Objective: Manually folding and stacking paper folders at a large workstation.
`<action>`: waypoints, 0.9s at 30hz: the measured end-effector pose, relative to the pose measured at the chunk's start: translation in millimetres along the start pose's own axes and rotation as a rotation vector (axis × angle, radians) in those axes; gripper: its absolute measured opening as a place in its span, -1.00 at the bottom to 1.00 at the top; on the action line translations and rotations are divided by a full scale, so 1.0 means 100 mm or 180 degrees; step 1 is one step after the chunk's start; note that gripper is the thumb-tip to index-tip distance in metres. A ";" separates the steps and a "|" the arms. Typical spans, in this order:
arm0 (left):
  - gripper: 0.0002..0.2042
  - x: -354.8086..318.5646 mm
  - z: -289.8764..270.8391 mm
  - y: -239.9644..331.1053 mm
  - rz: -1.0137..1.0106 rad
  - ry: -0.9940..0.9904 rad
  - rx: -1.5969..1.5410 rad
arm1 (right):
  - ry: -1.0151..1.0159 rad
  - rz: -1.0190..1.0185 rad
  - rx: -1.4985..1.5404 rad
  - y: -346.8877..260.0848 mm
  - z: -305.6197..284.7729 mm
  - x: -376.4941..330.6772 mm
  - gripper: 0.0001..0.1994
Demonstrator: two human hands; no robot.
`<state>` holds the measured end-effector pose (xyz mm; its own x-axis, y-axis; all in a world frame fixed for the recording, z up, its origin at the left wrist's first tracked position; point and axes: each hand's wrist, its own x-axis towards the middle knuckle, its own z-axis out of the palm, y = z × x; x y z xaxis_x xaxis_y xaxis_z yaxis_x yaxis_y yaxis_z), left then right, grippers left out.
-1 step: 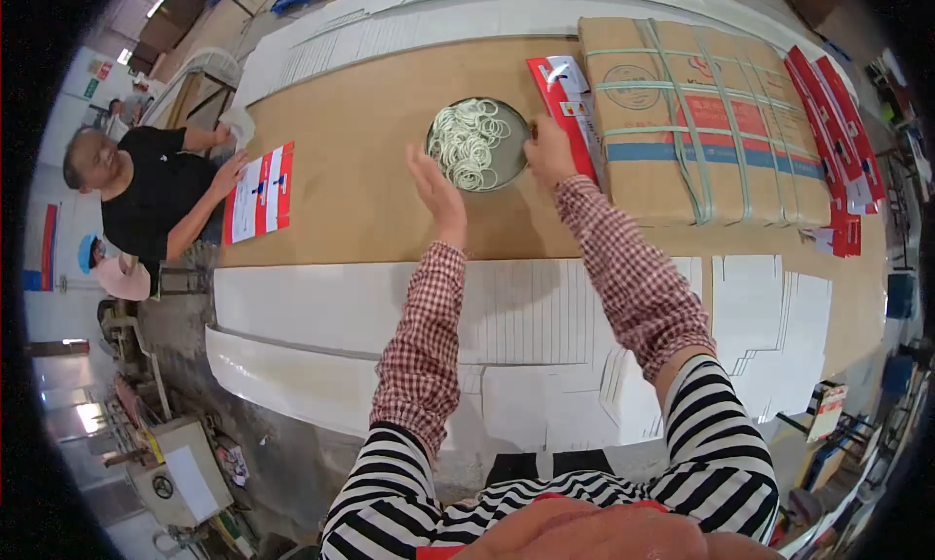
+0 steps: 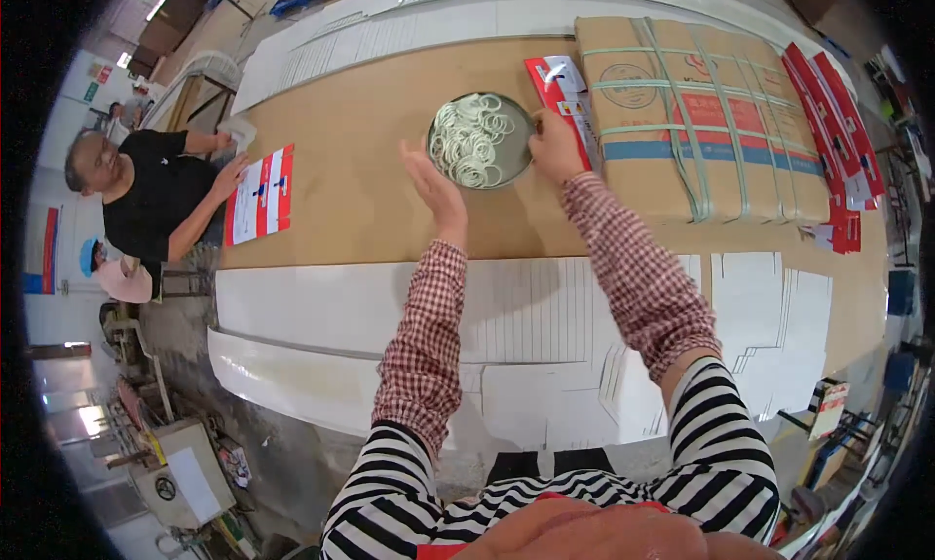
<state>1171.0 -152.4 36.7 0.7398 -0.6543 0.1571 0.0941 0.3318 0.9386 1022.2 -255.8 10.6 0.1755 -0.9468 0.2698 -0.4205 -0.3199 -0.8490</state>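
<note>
A round, shallow grey metal tray (image 2: 513,158) is tipped a little above the brown tabletop. Loose pale-green rubber-band-like rings (image 2: 469,143) are heaped toward its left side. My right hand (image 2: 557,148) grips the tray's right rim, thumb and fingers closed on it. At the lower left of the rim my left hand (image 2: 435,188) has its fingers stretched out and its palm turned toward the tray. Whether the left fingers touch the rim I cannot tell.
A large strapped cardboard box (image 2: 638,175) stands to the right, with red-and-white printed cards (image 2: 560,85) beside it. White cut sheets (image 2: 390,307) lie along the near edge. On the left a co-worker (image 2: 146,185) handles a red-and-white card (image 2: 259,198).
The tray has shifted very slightly up and right with my right hand. My left hand has moved a touch left, leaving slightly more room beside the rim.
</note>
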 end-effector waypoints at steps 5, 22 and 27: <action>-0.49 0.26 0.61 -0.24 0.0230 0.0089 0.0765 | -0.0096 0.0171 0.0242 -0.14 -1.19 0.33 -0.74; -0.56 0.89 1.78 -1.23 -0.0778 -0.0998 0.3332 | 0.0824 0.1201 -0.0924 0.54 -3.33 0.24 -0.59; -0.67 0.73 1.78 -1.19 -0.0639 -0.0861 0.3026 | 0.1456 -0.0736 -0.0114 -0.13 -2.47 -0.24 -0.58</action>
<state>1095.3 -361.0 -8.4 0.5813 -0.8100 -0.0772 -0.4573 -0.4037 0.7924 803.4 -237.3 127.0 -0.1367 -0.7672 0.6267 -0.4484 -0.5162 -0.7297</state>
